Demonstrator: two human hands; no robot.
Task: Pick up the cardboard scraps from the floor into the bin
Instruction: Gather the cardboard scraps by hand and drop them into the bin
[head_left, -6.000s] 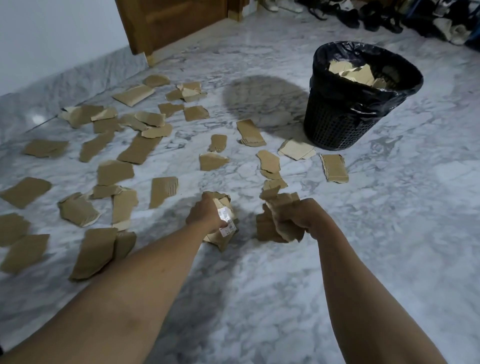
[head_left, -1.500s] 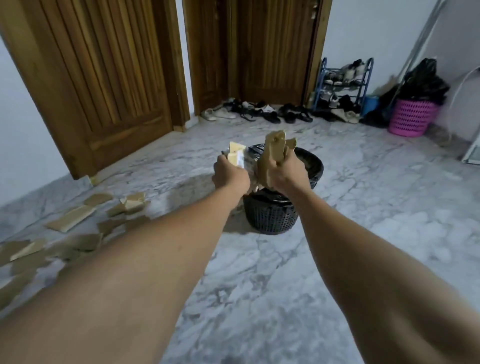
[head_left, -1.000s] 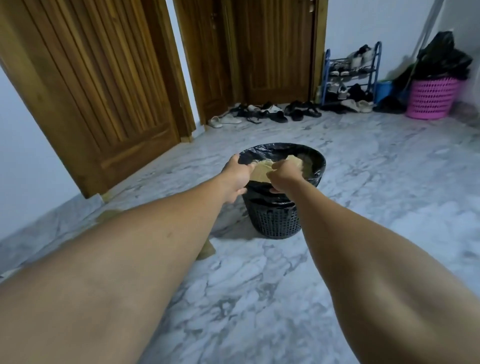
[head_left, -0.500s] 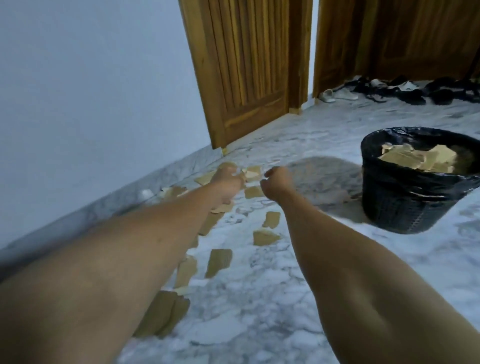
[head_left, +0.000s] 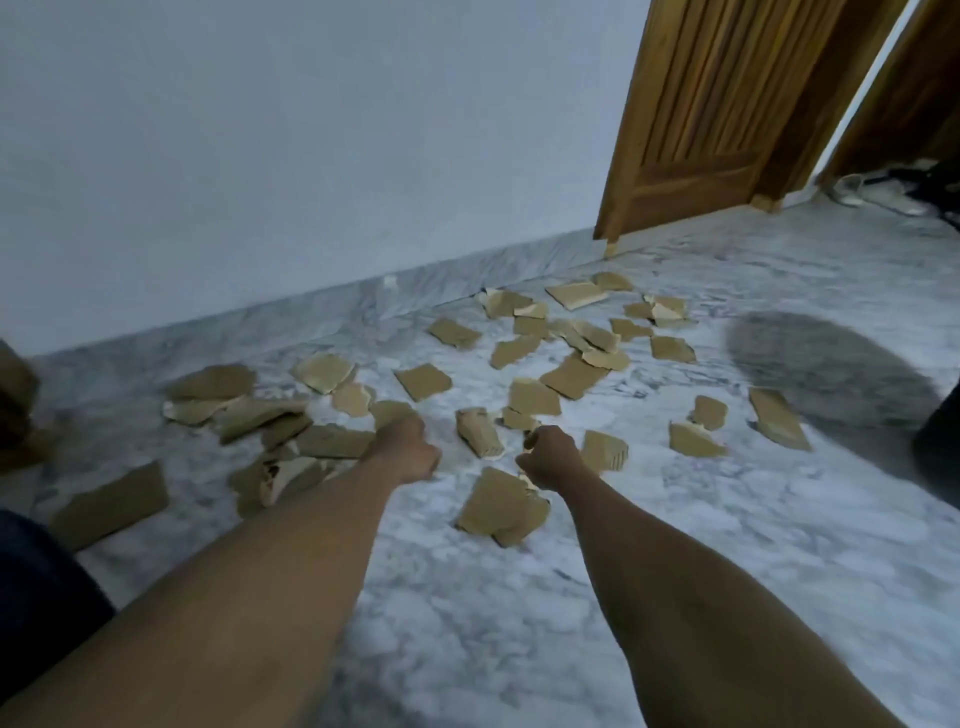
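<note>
Change: a second ago I had both hands at the bin's mouth, releasing a load. Now both arms reach out over the scrap field by the wall.
Left hand (head_left: 410, 449): fingers curled under, no cardboard visible in it, poised low among the scraps.
Right hand (head_left: 550, 457): likewise curled, thumb on top, holding nothing I can see, just above the nearest large scrap (head_left: 493, 501).
Cardboard scraps (head_left: 530, 397): many lie on the marble floor (head_left: 675, 571) between my hands and the wall, some overlapping.
Bin (head_left: 943, 447): a dark sliver at the right edge, well apart from the leftmost scraps.
Meaning: one load is delivered. I judge a fresh grab is starting, with most of the work remaining.
</note>
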